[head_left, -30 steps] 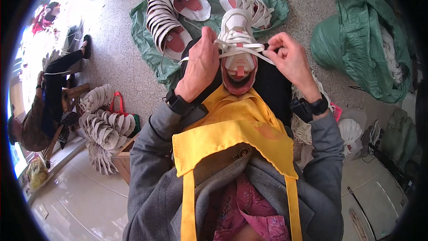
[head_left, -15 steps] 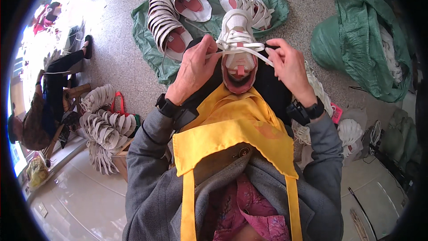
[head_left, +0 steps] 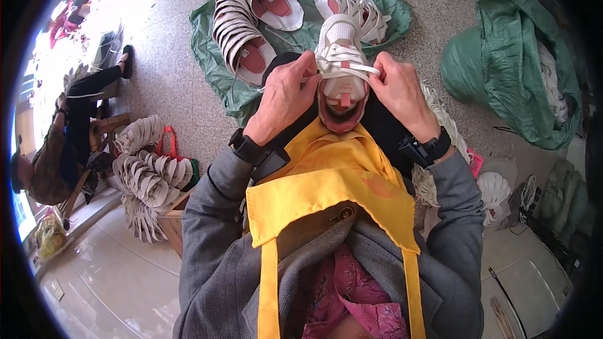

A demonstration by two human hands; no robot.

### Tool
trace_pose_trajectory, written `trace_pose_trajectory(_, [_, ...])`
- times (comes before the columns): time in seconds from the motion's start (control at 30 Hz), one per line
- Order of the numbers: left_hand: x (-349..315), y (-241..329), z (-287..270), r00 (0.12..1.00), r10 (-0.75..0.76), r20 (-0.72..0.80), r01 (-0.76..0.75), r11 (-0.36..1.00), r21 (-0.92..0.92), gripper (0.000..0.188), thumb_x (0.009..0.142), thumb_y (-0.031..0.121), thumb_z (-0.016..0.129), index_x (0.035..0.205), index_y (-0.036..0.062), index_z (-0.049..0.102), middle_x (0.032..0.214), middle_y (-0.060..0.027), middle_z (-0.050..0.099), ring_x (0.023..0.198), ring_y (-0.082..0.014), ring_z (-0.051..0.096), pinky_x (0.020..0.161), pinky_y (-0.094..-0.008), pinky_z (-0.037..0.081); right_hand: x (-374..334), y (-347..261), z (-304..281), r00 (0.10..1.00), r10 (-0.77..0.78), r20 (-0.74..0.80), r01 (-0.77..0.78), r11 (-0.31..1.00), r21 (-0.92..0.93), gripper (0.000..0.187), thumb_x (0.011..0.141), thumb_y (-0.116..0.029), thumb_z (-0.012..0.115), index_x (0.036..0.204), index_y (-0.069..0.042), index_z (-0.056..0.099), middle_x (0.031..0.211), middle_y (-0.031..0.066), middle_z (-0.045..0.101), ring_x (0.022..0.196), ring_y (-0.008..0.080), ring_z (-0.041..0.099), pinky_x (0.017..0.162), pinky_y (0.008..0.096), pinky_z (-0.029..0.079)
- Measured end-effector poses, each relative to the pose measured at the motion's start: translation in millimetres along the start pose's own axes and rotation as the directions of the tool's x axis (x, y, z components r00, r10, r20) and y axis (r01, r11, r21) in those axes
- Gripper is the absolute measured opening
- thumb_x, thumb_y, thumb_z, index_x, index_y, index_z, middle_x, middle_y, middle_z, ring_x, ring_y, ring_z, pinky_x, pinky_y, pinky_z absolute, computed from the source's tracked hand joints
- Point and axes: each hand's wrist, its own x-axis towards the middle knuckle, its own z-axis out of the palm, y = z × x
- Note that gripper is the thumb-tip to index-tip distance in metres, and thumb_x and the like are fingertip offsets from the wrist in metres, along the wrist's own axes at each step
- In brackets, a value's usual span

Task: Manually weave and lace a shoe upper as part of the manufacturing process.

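A white sneaker point(head_left: 343, 86) with a pinkish-red lining rests on my dark-trousered lap, toe pointing away from me. Its white shoelace point(head_left: 355, 70) crosses the tongue near the collar. On the shoe's left side my left hand point(head_left: 286, 91) is closed, pinching the lace between thumb and fingers. My right hand point(head_left: 402, 94) pinches a bent part of the lace at the shoe's right side. The fingertips of both hands partly hide the lace ends.
A green sack point(head_left: 207, 50) lies spread on the floor ahead, bearing rows of nested shoe uppers point(head_left: 235, 28). Another green sack point(head_left: 496, 75) stands at right, holding white pieces. Stacked uppers point(head_left: 147, 179) sit at left, near a seated person point(head_left: 50, 157).
My hands have come slightly closer together. The lace stretch at my right hand is shorter and now bends near the shoe's side. The view has shifted slightly.
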Motion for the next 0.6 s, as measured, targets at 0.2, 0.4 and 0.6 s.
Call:
trace_pose_trajectory(0.2, [0.2,-0.4,0.7,1.000,-0.010,0.011,0.010,1.000,0.000,0.018,0.089,0.003,0.070,0.095,-0.0022,0.054,0.076,-0.0168,0.065,0.072,-0.0335,0.071,0.067,-0.0379,0.059,1.5,-3.0,-8.8,0.995,0.060,0.074,-0.061,0.998,0.013,0.016,0.083,-0.001,0.068,0.089,0.002,0.053,0.073,0.0238,0.064,0.076,0.0456,0.066,0.062,0.0525,0.050])
trace_pose_trajectory(0.4, [3.8,-0.4,3.3,0.993,-0.071,-0.091,0.064,0.995,-0.077,0.024,0.089,0.010,0.073,0.095,-0.0017,0.053,0.071,-0.0162,0.064,0.069,-0.0320,0.071,0.063,-0.0389,0.056,7.6,-4.2,-18.5,0.991,0.068,0.118,-0.071,0.997,0.026,0.013,0.082,-0.003,0.068,0.084,0.002,0.056,0.070,0.0202,0.065,0.070,0.0398,0.069,0.060,0.0461,0.052])
trace_pose_trajectory(0.6, [13.3,-3.6,9.0,0.989,-0.119,-0.092,0.131,0.981,0.143,0.022,0.090,0.011,0.069,0.096,0.0004,0.051,0.071,-0.0217,0.063,0.068,-0.0415,0.067,0.060,-0.0474,0.051,1.6,-6.1,-17.2,0.994,0.098,0.039,-0.099,0.994,0.048,0.012,0.084,-0.005,0.068,0.084,0.001,0.058,0.069,0.0173,0.066,0.066,0.0347,0.070,0.058,0.0423,0.052])
